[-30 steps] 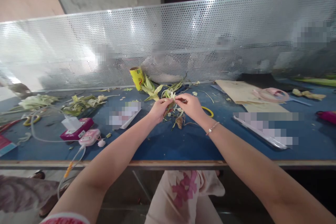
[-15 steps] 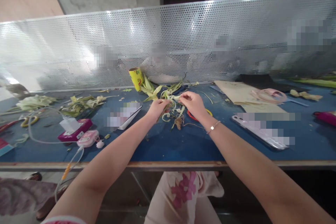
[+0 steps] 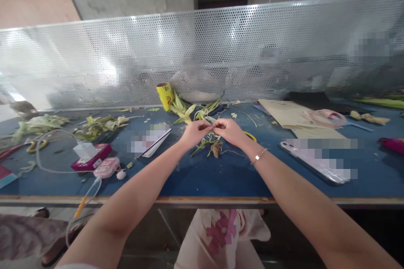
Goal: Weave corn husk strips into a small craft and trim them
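Observation:
My left hand (image 3: 193,132) and my right hand (image 3: 229,130) meet over the middle of the blue table (image 3: 202,172), fingers pinched together on a thin green leaf strip (image 3: 211,126) stretched between them. Just below the hands lie a small brown woven bundle (image 3: 216,149) and loose green strips (image 3: 202,146). A pile of green leaves (image 3: 189,110) lies behind the hands, beside a yellow roll (image 3: 165,94). A yellow ring (image 3: 251,135) peeks out beyond my right wrist, which wears a thin bracelet.
A phone (image 3: 151,138) lies left of the hands, another phone (image 3: 317,157) to the right. Pink boxes and a white cable (image 3: 91,157) sit at the left, with leaf heaps (image 3: 97,122) behind. Brown paper (image 3: 290,113) and a pink coil (image 3: 325,117) lie at back right. A perforated metal screen (image 3: 202,54) backs the table.
Both hands drew closer together and slightly toward me, now pinching the strip tightly between them. The pale curled strips seen half a second ago are hidden or gathered in.

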`<state>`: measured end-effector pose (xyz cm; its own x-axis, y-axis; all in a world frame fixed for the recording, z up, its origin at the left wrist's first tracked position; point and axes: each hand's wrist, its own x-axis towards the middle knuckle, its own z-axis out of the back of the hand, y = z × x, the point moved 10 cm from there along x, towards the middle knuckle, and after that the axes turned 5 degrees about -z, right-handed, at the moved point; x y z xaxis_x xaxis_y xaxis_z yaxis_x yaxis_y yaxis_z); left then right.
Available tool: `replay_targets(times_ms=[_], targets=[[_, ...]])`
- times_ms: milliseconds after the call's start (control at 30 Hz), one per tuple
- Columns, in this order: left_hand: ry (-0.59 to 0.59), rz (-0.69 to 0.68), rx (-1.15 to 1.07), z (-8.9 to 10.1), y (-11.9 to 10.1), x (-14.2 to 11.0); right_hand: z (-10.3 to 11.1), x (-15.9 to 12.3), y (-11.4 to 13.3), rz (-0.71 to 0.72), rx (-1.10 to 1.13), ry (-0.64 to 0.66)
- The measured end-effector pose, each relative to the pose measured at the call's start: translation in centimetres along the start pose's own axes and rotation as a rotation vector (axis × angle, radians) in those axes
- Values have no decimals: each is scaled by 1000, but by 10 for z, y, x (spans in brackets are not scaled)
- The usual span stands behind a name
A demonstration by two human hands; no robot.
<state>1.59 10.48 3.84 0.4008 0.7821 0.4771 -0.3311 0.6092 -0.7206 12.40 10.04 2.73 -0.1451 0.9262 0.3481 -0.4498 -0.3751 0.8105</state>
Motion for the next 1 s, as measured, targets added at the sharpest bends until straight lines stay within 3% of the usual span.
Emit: replay_targets(times_ms=[267,367,467,533,600,767,1000], targets=[[10,132,-278,-7,16,-2,4,-4,14,69,-172,-32],[-45,185,-402,-5,22,-3,21,0,3,30,-225,-94],[-132,258,-502,1,33,-3,43,6,-25,-103,-564,-147],[-181,306,-546,5,41,-4,50,5,-59,-332,-800,-53],[-218,335,-577,9,47,-4,51,2,-78,-461,-883,47],[-262,356,-620,12,51,-5,38,1,-86,-510,-867,135],[-324,379,-726,15,54,-7,49,5,-90,-507,-769,20]])
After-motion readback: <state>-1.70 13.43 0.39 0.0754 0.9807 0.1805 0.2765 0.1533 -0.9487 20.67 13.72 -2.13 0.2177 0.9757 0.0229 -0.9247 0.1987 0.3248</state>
